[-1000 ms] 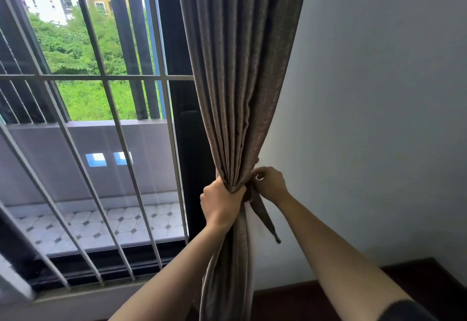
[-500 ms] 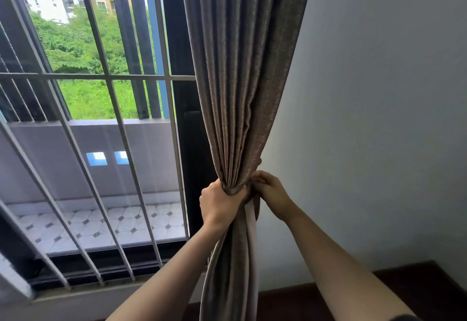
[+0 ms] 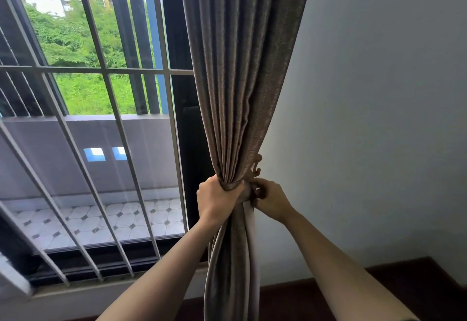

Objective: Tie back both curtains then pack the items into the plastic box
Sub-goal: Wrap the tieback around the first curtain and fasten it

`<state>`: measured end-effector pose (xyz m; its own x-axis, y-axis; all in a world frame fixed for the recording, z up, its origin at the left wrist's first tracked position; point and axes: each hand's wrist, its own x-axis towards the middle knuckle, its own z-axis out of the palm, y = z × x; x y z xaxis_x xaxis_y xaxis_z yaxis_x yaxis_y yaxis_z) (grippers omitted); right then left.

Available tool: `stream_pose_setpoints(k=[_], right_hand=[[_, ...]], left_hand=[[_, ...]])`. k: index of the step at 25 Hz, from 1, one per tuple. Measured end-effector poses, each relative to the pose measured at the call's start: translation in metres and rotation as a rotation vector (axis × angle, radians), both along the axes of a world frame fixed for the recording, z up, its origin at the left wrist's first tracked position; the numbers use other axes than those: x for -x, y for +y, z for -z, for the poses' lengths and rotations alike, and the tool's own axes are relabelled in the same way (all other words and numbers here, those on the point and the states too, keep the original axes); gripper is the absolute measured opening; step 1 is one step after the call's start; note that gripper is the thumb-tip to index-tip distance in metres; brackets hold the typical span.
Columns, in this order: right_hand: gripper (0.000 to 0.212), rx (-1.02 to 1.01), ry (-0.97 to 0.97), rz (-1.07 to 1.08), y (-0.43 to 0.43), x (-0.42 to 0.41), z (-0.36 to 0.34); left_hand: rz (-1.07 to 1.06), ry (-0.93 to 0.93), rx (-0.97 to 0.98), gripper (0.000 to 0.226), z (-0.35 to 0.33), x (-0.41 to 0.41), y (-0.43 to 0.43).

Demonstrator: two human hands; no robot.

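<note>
A grey-brown curtain (image 3: 242, 73) hangs gathered beside the window, pinched into a narrow waist at mid-height. My left hand (image 3: 217, 200) is closed around that waist from the left. My right hand (image 3: 271, 202) is at the waist's right side, fingers closed on the brown tieback band (image 3: 254, 193). A curly metal wall hook (image 3: 257, 166) shows just above my right hand, behind the curtain's edge. The band's run around the back of the curtain is hidden. No plastic box or items to pack are in view.
A window with slanted metal bars (image 3: 106, 93) fills the left. A plain white wall (image 3: 379, 118) stands to the right of the curtain. Dark wooden skirting and floor (image 3: 417, 277) lie at the lower right.
The loose end of the tieback that hung below my right hand a second ago is drawn up into the hand. Both hands have stayed at the curtain's waist; the hook now shows.
</note>
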<state>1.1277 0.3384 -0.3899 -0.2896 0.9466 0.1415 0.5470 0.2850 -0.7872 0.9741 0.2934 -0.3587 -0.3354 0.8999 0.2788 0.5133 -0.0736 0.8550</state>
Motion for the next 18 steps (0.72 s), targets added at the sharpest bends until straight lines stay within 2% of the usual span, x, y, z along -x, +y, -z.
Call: stream_pose_setpoints(k=[2,6,10,12,14,18], right_hand=[[0.038,0.056,-0.028,-0.045,-0.006,0.006,0.007],[0.059,0.368,0.124,-0.189,-0.013,0.012,0.005],[0.061,0.376,0.235,-0.29,-0.016,0.023,0.001],[0.07,0.307,0.274,-0.203,-0.017,0.034,0.011],[0.079,0.271,0.322,-0.091,-0.017,0.043,0.019],[0.057,0.242,0.345,0.06,-0.023,0.054,0.013]], left_hand=[[0.006,-0.013,-0.002,0.03,0.001,0.003,0.001],[0.076,-0.019,0.04,0.03,0.0,0.004,0.001],[0.237,-0.064,0.11,0.035,-0.014,0.015,0.009],[0.353,-0.09,0.152,0.027,-0.025,0.021,0.012],[0.426,-0.05,0.182,0.031,-0.034,0.025,0.017],[0.531,0.057,0.277,0.057,-0.043,0.034,0.033]])
